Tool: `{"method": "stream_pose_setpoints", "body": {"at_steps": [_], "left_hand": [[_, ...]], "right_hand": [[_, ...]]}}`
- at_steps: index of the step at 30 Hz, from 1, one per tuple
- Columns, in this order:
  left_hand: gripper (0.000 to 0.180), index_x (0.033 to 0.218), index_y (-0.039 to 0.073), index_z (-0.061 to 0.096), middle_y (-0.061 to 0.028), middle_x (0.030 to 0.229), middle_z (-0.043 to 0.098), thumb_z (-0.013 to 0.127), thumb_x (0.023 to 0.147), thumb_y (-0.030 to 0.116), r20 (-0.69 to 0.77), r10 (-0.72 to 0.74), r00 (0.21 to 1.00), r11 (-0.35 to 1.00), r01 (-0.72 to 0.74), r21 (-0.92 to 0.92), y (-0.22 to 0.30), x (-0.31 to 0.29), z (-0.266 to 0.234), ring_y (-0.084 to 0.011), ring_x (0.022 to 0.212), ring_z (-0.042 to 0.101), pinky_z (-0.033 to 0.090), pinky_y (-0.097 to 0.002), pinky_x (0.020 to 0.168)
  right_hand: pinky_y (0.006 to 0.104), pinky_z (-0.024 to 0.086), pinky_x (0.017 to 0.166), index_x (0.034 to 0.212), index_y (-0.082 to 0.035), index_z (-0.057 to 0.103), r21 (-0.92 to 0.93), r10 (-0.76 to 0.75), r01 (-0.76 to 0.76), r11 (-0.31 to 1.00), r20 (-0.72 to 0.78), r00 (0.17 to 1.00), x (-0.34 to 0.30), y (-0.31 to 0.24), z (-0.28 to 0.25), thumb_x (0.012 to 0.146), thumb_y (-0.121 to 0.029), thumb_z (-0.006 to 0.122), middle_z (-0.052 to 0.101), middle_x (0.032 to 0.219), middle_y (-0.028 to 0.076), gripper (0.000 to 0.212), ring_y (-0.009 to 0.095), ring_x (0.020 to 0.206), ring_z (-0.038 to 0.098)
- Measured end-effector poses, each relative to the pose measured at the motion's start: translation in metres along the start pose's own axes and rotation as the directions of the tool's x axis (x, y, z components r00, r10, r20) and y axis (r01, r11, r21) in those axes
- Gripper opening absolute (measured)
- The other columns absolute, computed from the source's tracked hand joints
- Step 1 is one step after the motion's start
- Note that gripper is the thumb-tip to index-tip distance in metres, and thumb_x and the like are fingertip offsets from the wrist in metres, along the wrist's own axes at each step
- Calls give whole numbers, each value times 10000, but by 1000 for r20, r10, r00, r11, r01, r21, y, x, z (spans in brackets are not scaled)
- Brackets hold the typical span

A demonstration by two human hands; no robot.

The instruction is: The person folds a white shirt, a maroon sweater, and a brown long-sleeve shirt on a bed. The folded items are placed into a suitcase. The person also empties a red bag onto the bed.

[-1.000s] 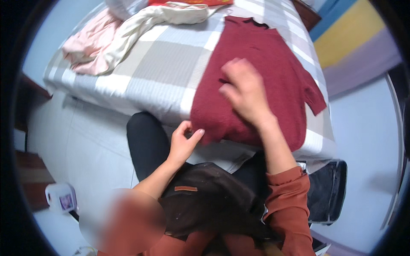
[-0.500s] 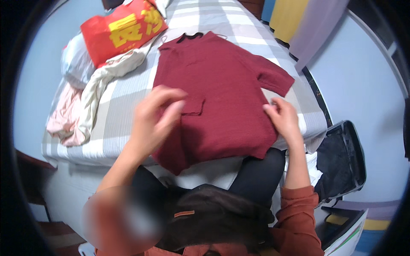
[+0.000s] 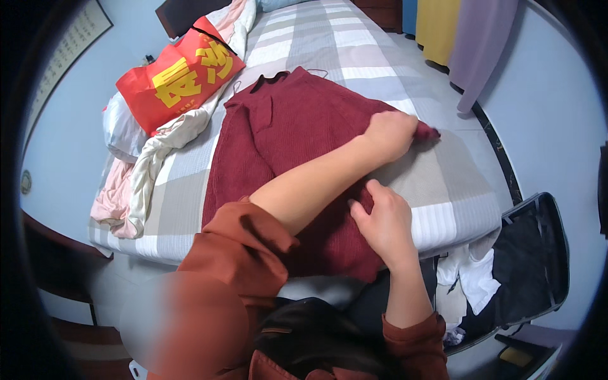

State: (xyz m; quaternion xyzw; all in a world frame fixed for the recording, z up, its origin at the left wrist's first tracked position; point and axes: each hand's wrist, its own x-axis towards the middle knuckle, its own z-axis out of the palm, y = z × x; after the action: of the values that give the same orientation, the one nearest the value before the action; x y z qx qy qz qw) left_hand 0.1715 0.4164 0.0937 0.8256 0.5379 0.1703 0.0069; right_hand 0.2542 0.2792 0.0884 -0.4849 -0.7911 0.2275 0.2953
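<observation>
A dark red knit sweater (image 3: 304, 136) lies spread on the bed, its collar toward the far end and its hem at the near edge. My left forearm reaches across it to the right. There my left hand (image 3: 391, 136) is closed around the sweater's right sleeve, whose cuff (image 3: 427, 132) sticks out past the knuckles. Nearer to me, my right hand (image 3: 387, 221) rests at the sweater's right side edge, thumb and forefinger apart. On the left the other sleeve (image 3: 231, 149) lies folded in along the body.
The checked bedspread (image 3: 453, 171) lies beneath everything. At the left are a red bag (image 3: 180, 79) with yellow lettering, a white plastic bag (image 3: 122, 130), and cream (image 3: 149, 168) and pink cloth (image 3: 114, 190). An opened black suitcase (image 3: 529, 259) holding white clothing (image 3: 478, 278) is on the floor at right.
My left hand has crossed from the sweater's left side to the right sleeve and closed on it. My right hand has shifted left and nearer me. The left sleeve now lies flatter along the body.
</observation>
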Motion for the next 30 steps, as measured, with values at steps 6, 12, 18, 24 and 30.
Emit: {"method": "stream_pose_setpoints", "body": {"at_steps": [6,12,18,24,30], "left_hand": [[239,993,53,599,-85,930,652,547,862,245,38,-675,737,-76,-19,-997,-61,6,-93,-251,855,625,493,-389,810],[230,1011,43,557,-107,1012,623,429,916,209,82,-817,570,-264,-244,-933,-133,-72,-150,-250,933,595,452,-424,899],[300,1078,29,519,-141,1095,584,347,935,229,157,-852,500,-359,-339,-870,-162,-128,-137,-281,1038,543,371,-460,977],[330,1077,31,535,-127,1109,583,338,930,251,109,-855,506,-350,-409,-843,-173,-154,-138,-273,1060,531,350,-447,996],[209,1019,32,553,-133,1073,598,521,870,176,164,-833,529,-400,-371,-838,-189,-187,-125,-281,1066,530,338,-480,1003]], "right_hand": [[425,485,657,1021,-6,533,197,-113,134,971,-116,987,-9,-11,-11,742,-128,644,613,844,196,324,365,753,604],[401,495,585,1088,-27,495,184,-221,209,961,49,974,-32,-34,-10,749,-95,619,592,863,168,367,338,689,614],[356,473,565,1016,-6,543,180,-310,300,937,24,951,-66,-50,10,681,-6,604,488,766,112,341,273,663,560],[333,479,574,1022,20,553,292,-395,407,865,-101,913,-76,-74,23,675,10,599,482,784,111,350,260,680,560],[341,483,585,1049,1,509,314,-522,443,840,243,818,-83,-79,43,745,-75,609,500,809,111,329,260,697,574]]}}
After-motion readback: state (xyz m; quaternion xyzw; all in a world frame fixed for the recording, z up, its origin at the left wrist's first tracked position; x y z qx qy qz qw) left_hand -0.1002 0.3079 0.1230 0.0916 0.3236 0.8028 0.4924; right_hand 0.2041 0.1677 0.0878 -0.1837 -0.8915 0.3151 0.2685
